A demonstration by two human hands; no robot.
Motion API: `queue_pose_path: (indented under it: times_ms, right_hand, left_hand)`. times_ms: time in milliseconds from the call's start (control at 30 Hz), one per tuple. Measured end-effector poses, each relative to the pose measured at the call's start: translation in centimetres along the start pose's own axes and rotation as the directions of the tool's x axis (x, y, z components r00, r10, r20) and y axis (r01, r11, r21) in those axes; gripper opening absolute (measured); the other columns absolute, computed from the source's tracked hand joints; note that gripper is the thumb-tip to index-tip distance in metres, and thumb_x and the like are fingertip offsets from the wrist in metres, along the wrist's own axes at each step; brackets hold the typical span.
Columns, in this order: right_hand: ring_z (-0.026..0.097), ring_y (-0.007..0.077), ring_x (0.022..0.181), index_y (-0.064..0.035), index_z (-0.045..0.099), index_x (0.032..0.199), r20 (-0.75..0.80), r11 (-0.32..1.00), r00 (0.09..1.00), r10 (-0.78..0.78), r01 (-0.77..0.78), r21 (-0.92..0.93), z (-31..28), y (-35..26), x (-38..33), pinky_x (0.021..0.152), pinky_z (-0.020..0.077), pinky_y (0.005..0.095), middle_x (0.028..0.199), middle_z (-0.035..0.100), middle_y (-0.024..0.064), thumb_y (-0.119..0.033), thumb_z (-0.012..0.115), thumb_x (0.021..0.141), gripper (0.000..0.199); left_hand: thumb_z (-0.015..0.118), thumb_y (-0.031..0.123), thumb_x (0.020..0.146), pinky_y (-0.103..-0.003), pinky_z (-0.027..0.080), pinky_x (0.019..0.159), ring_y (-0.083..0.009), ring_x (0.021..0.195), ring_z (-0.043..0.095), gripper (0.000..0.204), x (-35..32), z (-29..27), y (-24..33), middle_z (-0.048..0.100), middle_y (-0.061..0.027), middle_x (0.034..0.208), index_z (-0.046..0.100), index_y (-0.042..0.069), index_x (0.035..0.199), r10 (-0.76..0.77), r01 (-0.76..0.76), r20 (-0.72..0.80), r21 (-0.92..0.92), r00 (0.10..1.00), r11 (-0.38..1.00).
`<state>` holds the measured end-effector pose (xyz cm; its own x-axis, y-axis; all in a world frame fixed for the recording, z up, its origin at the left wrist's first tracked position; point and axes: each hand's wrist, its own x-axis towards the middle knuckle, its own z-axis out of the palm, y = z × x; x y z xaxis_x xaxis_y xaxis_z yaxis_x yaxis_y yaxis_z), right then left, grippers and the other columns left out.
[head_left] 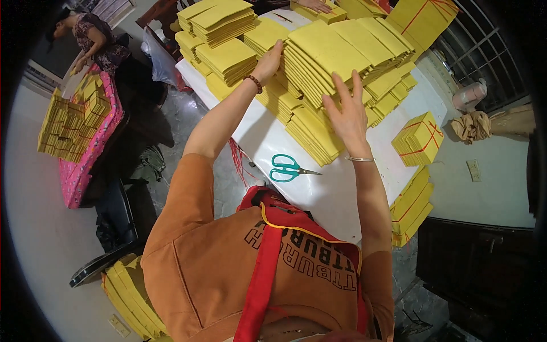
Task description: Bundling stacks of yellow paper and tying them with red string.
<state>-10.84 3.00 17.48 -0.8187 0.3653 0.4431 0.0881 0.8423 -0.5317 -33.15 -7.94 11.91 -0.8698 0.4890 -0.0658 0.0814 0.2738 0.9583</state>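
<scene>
A thick stack of folded yellow paper [327, 48] lies slanted on top of other yellow stacks on the white table. At its left edge is my left hand [268, 64], fingers stretched out along the side of the paper; their far side is partly hidden. My right hand [348, 117] rests against the stack's near right side, with fingers spread and open. Below the hands, a fanned lower stack of yellow paper [313, 137] sticks out toward me. Teal-handled scissors [286, 169] lie on the table in front of me, blades pointing right.
More yellow stacks [225, 60] stand at the table's far left. A bundle tied with red string [417, 139] sits on the white table's [336, 196] right side. At the far edge another person's hand [315, 5] touches paper. A person [94, 40] bends over a pink-covered table [85, 171] at left.
</scene>
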Motion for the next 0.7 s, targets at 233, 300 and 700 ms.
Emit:
queue_pose_path:
  times_ms: [233,300,700]
  right_hand:
    - [0.061,0.0256,0.082,-0.0145,0.05,0.115,0.201,0.983,0.964,0.172,-0.181,0.029,0.8,0.4,0.6,0.076,0.0453,0.0377,0.13,0.035,0.0165,-0.027,0.053,0.082,0.036]
    - [0.061,0.0241,0.078,-0.0144,0.05,0.115,0.192,0.985,0.968,0.16,-0.169,0.035,0.9,0.5,0.6,0.074,0.0457,0.0371,0.13,0.035,0.0161,-0.027,0.052,0.082,0.035]
    - [0.058,0.0235,0.08,-0.0129,0.045,0.119,0.126,0.961,0.985,0.118,-0.145,0.237,3.0,1.8,0.0,0.079,0.0444,0.0344,0.137,0.023,0.0177,-0.017,0.05,0.083,0.036]
  left_hand:
    - [0.023,0.068,0.081,-0.03,0.04,0.059,-0.0162,0.065,0.052,0.079,0.0,-1.4,1.9,0.056,-0.0092,0.092,0.052,0.001,0.112,-0.022,0.009,0.184,0.069,0.983,0.998]
    - [0.023,0.066,0.082,-0.031,0.041,0.06,-0.0168,0.068,0.052,0.076,0.5,-1.6,1.8,0.056,-0.0093,0.093,0.052,0.001,0.11,-0.038,0.022,0.191,0.085,0.981,0.996]
    - [0.037,0.053,0.086,-0.032,0.044,0.063,-0.0175,0.077,0.052,0.056,-5.0,2.2,-0.6,0.039,-0.0098,0.109,0.027,0.01,0.12,-0.17,0.143,0.003,-0.55,0.985,0.823]
